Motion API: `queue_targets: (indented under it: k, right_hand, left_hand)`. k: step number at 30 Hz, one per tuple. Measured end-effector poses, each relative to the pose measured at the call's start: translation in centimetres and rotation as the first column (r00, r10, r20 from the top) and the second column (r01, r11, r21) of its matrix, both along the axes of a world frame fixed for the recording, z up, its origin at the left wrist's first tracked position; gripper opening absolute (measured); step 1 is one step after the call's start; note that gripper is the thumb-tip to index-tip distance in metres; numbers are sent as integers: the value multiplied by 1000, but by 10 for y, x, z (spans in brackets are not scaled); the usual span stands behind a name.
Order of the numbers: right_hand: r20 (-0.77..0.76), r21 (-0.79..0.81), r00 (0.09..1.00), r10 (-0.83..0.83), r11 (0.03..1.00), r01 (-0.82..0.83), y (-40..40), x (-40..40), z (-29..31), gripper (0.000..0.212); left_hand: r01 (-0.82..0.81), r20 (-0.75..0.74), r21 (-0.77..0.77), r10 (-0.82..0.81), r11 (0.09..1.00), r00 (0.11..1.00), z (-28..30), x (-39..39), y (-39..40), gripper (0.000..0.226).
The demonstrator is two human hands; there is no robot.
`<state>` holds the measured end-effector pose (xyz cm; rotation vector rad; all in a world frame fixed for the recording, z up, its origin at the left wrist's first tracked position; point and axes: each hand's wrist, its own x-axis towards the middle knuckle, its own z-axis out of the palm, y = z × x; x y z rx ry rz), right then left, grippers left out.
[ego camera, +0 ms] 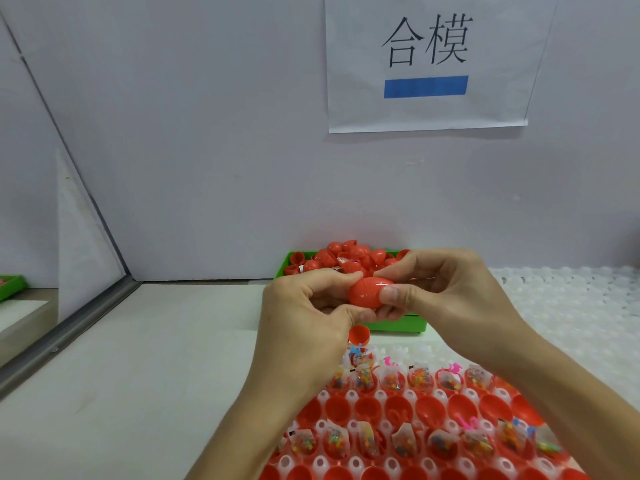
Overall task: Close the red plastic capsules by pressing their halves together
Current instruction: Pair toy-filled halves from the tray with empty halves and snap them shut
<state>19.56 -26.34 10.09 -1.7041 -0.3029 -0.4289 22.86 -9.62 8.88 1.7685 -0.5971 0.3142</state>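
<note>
A red plastic capsule (367, 293) is held between both hands above the table, its two halves together with a seam line showing. My left hand (304, 313) grips its left end with thumb and curled fingers. My right hand (446, 289) pinches its right end, thumb in front. Below the hands, a white tray (353, 396) holds rows of open red capsule halves (429, 408), several filled with small packets of coloured beads and toys. One loose red half (358, 335) sits just under my left hand.
A green bin (398, 323) heaped with red capsules (341, 258) stands behind the hands against the wall. White empty trays (571, 299) lie at the right. A paper sign (426, 60) hangs on the wall. A metal rail (69, 323) borders the table's left side.
</note>
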Motion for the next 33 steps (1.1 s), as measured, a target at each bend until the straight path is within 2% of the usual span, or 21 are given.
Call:
queue_targets:
  k: [7, 15, 18, 22, 25, 28, 30, 33]
  right_hand:
    - [25, -46, 999, -40, 998, 41, 3, 1, -3, 16]
    - [6, -88, 996, -88, 992, 88, 9, -1, -1, 27]
    - [-19, -204, 1000, -7, 979, 3, 13, -7, 2, 16]
    - [-46, -151, 999, 5, 988, -12, 17, -6, 1, 23]
    - [-77, -76, 997, 22, 997, -28, 10, -1, 0, 27]
    - [-112, 56, 985, 134, 990, -128, 3, 2, -2, 27]
    - [-106, 139, 959, 263, 959, -247, 2, 0, -2, 28]
    - [-82, 123, 928, 363, 928, -352, 2, 0, -4, 29]
  left_hand:
    - [-16, 105, 54, 10, 998, 994, -3, -4, -2, 29]
    - [-60, 128, 46, 54, 997, 990, -1, -4, -2, 31]
    - [-114, 198, 81, 96, 990, 975, -2, -3, 0, 31]
    - [-199, 341, 201, 122, 959, 932, -1, -3, -1, 25]
    - [-78, 260, 147, 37, 986, 965, 0, 1, 2, 32]
    - [143, 22, -58, -142, 988, 990, 1, 7, 8, 37]
    - [276, -101, -126, -289, 953, 952, 0, 8, 10, 44]
    - [385, -199, -256, -438, 887, 877, -1, 5, 6, 43]
